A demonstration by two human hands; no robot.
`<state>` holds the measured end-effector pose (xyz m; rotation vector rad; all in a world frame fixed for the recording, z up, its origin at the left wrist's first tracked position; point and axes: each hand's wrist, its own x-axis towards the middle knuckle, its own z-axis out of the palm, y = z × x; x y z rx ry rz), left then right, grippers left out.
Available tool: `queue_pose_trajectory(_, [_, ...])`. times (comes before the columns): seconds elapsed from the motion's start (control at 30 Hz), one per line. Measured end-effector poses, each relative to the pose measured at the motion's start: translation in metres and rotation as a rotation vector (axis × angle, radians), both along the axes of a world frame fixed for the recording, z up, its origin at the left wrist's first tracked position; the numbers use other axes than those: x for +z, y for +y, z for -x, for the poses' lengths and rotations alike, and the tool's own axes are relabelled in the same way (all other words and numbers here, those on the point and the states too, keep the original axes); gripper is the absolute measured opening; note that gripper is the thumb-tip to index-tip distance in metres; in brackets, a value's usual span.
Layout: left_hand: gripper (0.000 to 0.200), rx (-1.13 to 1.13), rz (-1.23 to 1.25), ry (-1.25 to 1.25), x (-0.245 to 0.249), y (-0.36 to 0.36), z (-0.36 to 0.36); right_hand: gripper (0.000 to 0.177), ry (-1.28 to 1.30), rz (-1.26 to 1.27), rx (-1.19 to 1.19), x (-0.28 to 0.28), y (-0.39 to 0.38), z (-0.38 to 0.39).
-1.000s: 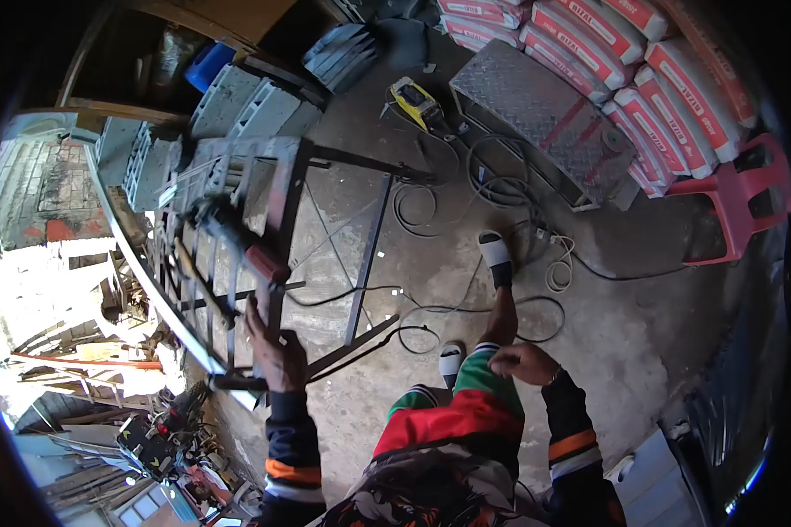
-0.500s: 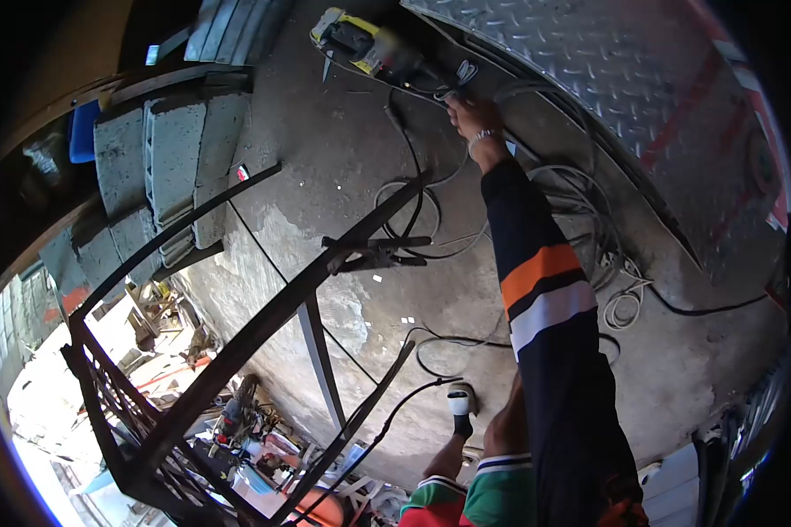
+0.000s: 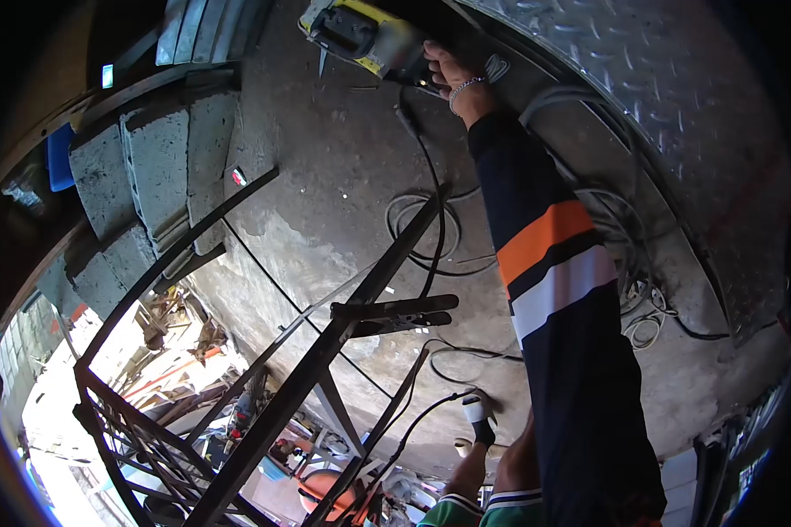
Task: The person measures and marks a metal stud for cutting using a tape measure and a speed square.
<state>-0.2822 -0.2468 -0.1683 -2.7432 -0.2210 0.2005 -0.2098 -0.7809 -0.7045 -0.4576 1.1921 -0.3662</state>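
My right hand [image 3: 455, 77], with a chain bracelet at its wrist, reaches far forward to the near end of a yellow-and-black welding machine [image 3: 360, 39] on the floor. Its fingers are curled against the machine's end panel; what they pinch there is hidden. Cables run from that end. Below and left of my arm, a black clamp [image 3: 400, 314] grips a long dark metal bar [image 3: 321, 356], part of a welded frame. My left hand is out of view.
Coiled cables [image 3: 413, 220] lie on the concrete floor, with more to the right of my sleeve. A diamond-plate metal sheet [image 3: 642, 79] is at the upper right. Concrete blocks [image 3: 154, 162] are stacked at left. Scrap and tools [image 3: 264, 430] clutter the lower left.
My right hand has moved from the cables just beside the welding machine onto its end panel. The view has shifted, bringing the clamp and metal frame lower and closer.
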Motion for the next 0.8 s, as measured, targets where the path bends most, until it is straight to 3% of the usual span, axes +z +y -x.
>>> queue_pose_trajectory(0.17, [0.042,0.009,-0.008,0.006,0.002,-0.005,-0.008,0.029,0.02,0.069,0.025,-0.047,-0.006,-0.017])
queue_pose_trajectory(0.27, [0.043,0.004,-0.015,0.01,0.001,-0.008,-0.01,0.027,-0.092,0.196,-0.026,-0.065,-0.01,-0.024])
queue_pose_trajectory(0.8, [0.045,-0.027,-0.039,0.001,0.01,-0.016,-0.019,0.03,-0.117,0.073,-0.045,-0.076,0.008,-0.03])
